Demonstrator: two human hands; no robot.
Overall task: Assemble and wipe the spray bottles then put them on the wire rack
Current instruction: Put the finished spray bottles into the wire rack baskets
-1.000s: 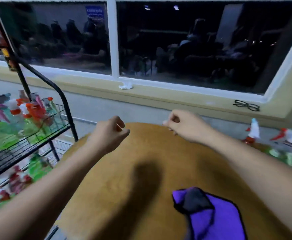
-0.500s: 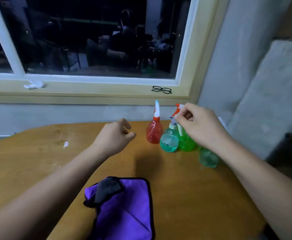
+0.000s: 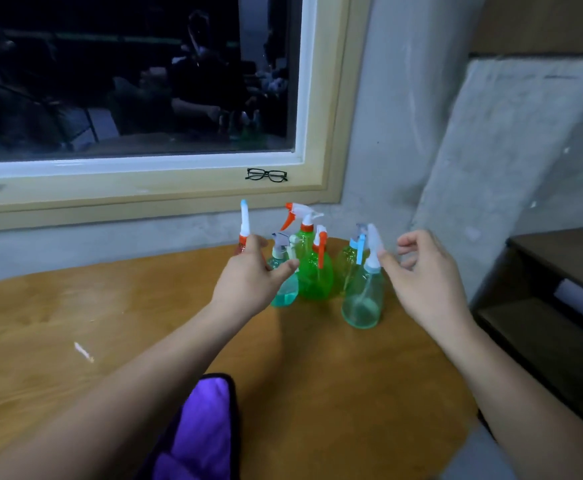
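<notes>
Spray bottles (image 3: 312,271) stand clustered on the table (image 3: 75,306), beyond the purple cloth (image 3: 207,427), heads seemingly fitted. Also beyond it, the left hand (image 3: 248,275) and right hand (image 3: 421,271) hover loosely spread, gripping nothing. I'd judge wiping and racking remain.

No readable text or labels appear anywhere.
</notes>
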